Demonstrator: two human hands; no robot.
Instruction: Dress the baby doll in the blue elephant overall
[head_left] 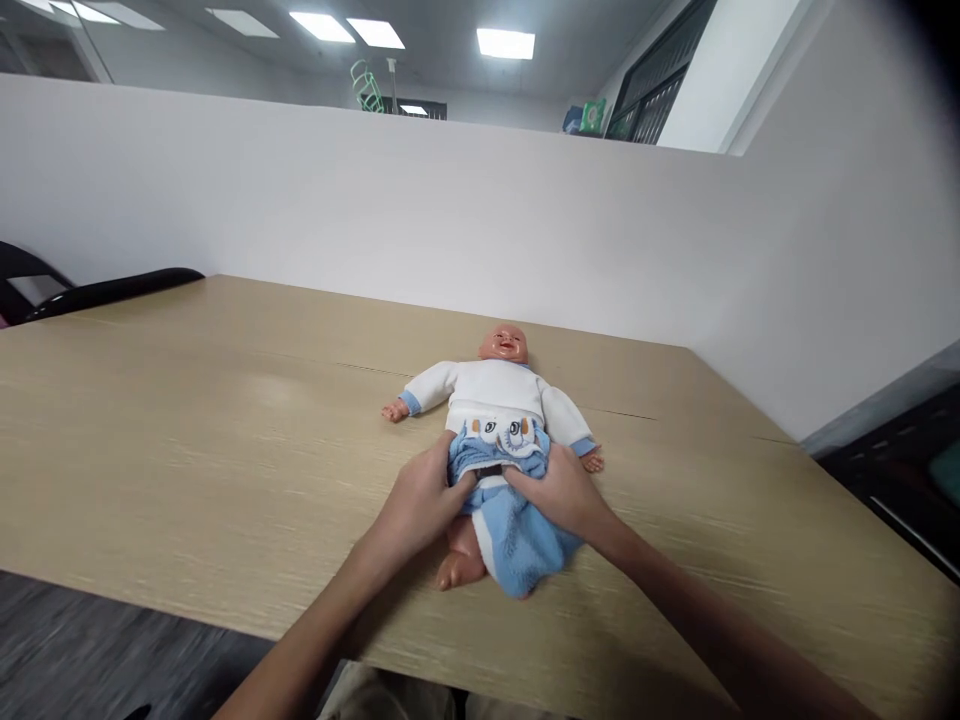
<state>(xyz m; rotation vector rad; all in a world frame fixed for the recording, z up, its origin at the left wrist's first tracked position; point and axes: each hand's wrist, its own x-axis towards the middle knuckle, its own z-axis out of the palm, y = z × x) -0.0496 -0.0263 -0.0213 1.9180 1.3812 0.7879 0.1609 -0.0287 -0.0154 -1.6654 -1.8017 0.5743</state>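
A baby doll (504,345) lies on its back on the table, head toward the wall and arms spread. It wears a white sweater (495,385) with blue cuffs. Blue-and-white doll pants (517,550) with cartoon eyes are bunched at its waist and hips. My left hand (424,500) is closed on their left side, thumb at the folded edge, other fingers mostly hidden. On the opposite side my right hand (562,490) grips the same cloth, thumb inward. Between my thumbs shows a small dark patch. One bare doll foot (461,568) sticks out; blue cloth covers the other leg.
The wide wooden table (225,430) runs back to a white partition wall (375,210). Black chairs stand at the left (120,290) and right (892,480) edges. My lap is below the near edge. Beyond the partition are ceiling lights and a green item (592,115).
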